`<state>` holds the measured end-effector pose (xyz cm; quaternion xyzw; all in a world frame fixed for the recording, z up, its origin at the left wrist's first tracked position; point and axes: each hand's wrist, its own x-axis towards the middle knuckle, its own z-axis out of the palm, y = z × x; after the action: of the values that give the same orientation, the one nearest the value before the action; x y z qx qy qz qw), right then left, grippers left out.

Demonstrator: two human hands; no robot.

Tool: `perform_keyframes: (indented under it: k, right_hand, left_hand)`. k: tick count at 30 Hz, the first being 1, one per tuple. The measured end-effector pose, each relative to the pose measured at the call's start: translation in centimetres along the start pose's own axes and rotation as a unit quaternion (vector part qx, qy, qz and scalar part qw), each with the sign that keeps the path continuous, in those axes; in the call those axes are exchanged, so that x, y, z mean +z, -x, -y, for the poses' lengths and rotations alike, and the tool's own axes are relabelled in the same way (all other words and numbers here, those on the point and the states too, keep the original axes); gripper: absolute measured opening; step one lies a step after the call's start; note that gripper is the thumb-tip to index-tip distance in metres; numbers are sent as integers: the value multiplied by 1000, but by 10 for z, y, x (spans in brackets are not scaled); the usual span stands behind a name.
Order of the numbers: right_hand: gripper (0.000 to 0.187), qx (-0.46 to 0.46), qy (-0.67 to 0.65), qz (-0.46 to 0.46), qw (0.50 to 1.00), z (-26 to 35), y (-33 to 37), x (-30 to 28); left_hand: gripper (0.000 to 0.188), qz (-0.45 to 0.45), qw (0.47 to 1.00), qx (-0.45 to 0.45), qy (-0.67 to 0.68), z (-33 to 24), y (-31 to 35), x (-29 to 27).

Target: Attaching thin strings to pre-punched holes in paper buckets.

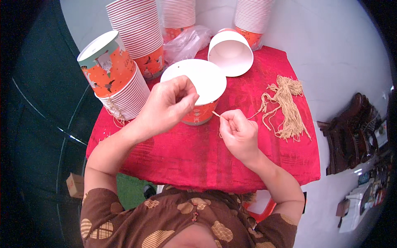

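Here, the left hand (167,105) pinches its fingertips together over the upturned white base of an orange printed paper bucket (197,91), just beyond both hands. The right hand (237,132) pinches a thin tan cord (216,114), its end pointing toward the bucket.

Packaging only:
- crumpled clear plastic bag (188,42), top centre on the red cloth, lying between the stacks of orange-printed white paper cups
- small brown cardboard box (75,185), low on the left, on the dark floor beside the table
- white rectangular device or pack (359,206), bottom right by the wall; possibly a power strip, too distorted at the rim to tell

Printed orange-and-teal wraps with small animal figures run round the paper tubs (108,66) upper left.
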<state>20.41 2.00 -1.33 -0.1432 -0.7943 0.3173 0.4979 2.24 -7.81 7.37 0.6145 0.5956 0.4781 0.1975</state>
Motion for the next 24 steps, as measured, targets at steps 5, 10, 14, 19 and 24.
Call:
perform_keyframes:
  k: [5, 10, 14, 19, 24]
  right_hand:
    - [14, -88, 88, -26, 992, -4, -10, 3]
    - [16, -111, 130, -39, 985, -4, -14, 5]
    - [17, -115, 133, -39, 984, -4, -15, 6]
    - [18, -125, 127, -41, 983, -6, -16, 8]
    - [16, -127, 164, -24, 978, -6, -18, 6]
  left_hand:
    - [11, -32, 988, 51, -139, 11, -24, -10]
    - [13, 55, 978, 86, -184, 12, -42, -17]
    - [18, 160, 971, 42, -174, 15, -51, -18]
    - [27, 239, 961, 3, -138, 15, -59, -15]
    - [32, 297, 941, -15, -161, 16, -64, -13]
